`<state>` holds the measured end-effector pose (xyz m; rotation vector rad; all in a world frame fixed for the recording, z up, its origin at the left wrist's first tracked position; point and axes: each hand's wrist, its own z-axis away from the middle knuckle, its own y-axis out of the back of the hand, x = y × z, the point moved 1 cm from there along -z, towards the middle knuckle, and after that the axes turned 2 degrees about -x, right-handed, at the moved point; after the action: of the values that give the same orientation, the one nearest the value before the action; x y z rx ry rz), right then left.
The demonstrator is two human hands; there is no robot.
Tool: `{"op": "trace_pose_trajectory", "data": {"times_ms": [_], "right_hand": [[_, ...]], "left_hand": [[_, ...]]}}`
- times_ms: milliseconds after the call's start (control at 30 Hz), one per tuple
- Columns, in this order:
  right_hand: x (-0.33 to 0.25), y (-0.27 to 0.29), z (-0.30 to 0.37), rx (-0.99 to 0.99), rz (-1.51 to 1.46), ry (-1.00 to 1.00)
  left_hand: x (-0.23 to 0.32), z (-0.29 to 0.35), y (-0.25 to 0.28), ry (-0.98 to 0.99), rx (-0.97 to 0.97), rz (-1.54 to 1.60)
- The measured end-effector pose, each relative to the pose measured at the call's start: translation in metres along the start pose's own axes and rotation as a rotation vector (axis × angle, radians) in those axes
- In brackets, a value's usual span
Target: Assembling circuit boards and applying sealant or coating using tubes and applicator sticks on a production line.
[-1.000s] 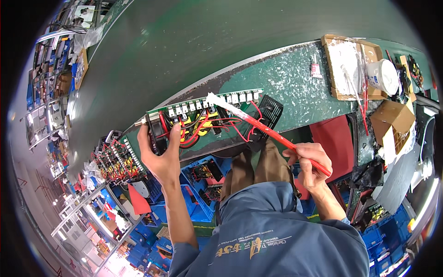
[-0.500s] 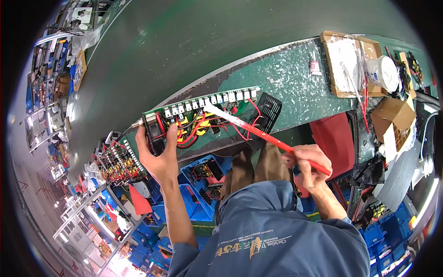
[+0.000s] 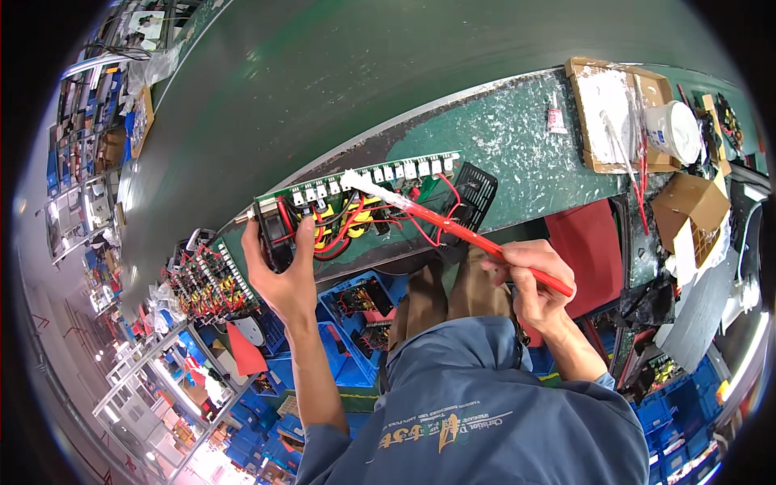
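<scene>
A long circuit board assembly (image 3: pixel 394 173) lies along the bench, with a row of white-coated components on its far edge and red, black and yellow wiring in front. My left hand (image 3: pixel 284 284) grips the black fan (image 3: pixel 277 242) at its left end, thumb and fingers on either side. In my right hand (image 3: pixel 540 284) is a red-handled brush (image 3: pixel 465 233), its white-smeared tip touching the row of components left of the middle. A black slotted end cover (image 3: pixel 474 198) stands at the assembly's right end, red wires running close to it.
At the far right, a cardboard tray (image 3: pixel 579 121) smeared white holds a white tub (image 3: pixel 673 132). A small tube (image 3: pixel 555 118) lies left of it. More wired boards (image 3: pixel 206 283) stand at the left. Blue bins (image 3: pixel 339 356) sit below the bench edge.
The brush tip has moved left along the row of components, with my right hand shifting slightly left and up. My left hand and the assembly have shifted slightly right.
</scene>
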<state>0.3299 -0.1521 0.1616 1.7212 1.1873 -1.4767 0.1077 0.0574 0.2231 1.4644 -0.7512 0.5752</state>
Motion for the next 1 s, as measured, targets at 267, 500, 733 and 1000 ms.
{"op": "trace_pose_trajectory", "data": {"times_ms": [267, 500, 733, 1000], "right_hand": [[-0.007, 0.001, 0.003, 0.081, -0.034, -0.004], [-0.008, -0.004, -0.006, 0.115, -0.053, -0.003], [-0.009, -0.002, -0.009, 0.053, 0.056, 0.026], [-0.017, -0.006, -0.023, -0.12, 0.142, 0.077]], "left_hand": [[-0.002, -0.004, 0.001, 0.005, 0.006, 0.001], [-0.002, -0.006, 0.0, -0.009, -0.003, -0.002], [-0.005, -0.007, 0.001, 0.007, -0.003, 0.001], [-0.006, -0.009, 0.0, -0.016, 0.008, -0.036]]}}
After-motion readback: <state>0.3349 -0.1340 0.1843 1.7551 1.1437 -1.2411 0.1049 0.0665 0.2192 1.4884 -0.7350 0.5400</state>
